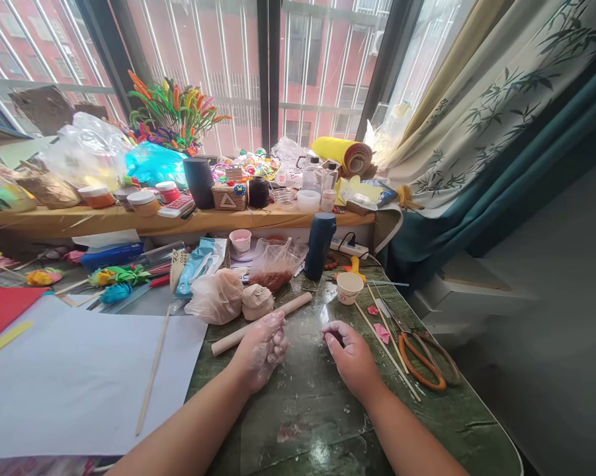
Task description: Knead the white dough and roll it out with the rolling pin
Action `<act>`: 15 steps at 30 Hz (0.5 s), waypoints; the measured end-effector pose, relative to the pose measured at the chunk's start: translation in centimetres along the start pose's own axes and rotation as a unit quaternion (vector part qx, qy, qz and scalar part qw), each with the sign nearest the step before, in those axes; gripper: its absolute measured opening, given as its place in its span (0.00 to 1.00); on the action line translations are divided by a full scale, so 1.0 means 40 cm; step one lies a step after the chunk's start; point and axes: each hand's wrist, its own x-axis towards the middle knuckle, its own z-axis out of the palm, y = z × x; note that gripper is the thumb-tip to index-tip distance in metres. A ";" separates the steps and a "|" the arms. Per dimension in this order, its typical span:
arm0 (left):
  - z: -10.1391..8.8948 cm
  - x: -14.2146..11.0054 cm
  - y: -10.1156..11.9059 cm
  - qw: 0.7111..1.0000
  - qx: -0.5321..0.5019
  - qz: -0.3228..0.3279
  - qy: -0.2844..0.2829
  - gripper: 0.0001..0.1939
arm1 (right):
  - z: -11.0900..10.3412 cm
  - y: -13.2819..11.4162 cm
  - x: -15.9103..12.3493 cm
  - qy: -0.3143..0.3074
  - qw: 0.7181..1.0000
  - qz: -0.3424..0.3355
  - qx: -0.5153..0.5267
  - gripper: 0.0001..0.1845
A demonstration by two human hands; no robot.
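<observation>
My left hand point(262, 354), smeared with white residue, is closed with its fingers curled; whatever may be inside is hidden. Just behind it lies a pale rolling pin point(296, 305), partly covered by the hand. My right hand point(352, 360) is closed, thumb against the curled forefinger, and a bright, clear-looking patch shows at its fingertips. I cannot tell whether that is a held piece or glare on the table. A lump of pale clay point(258, 302) sits beyond the rolling pin, beside a plastic bag point(215, 295) of similar pale material.
A paper cup point(350, 288) and dark blue bottle point(320, 246) stand beyond my right hand. Thin wooden sticks point(387, 350) and orange-handled scissors point(421, 363) lie to the right. White paper point(79, 377) covers the left side. Jars and craft supplies crowd the windowsill point(258, 217).
</observation>
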 end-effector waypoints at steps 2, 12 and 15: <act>0.006 -0.004 0.003 1.000 -0.011 -0.003 -0.024 0.19 | 0.000 0.002 0.002 0.000 1.000 -0.002 -0.005 0.13; 0.003 0.008 -0.020 0.995 0.083 0.062 -0.007 0.25 | -0.003 0.006 0.005 0.015 0.998 -0.023 -0.048 0.14; -0.012 0.029 -0.031 0.980 0.133 0.134 0.060 0.25 | 0.006 0.003 0.000 -0.014 0.985 -0.082 -0.151 0.20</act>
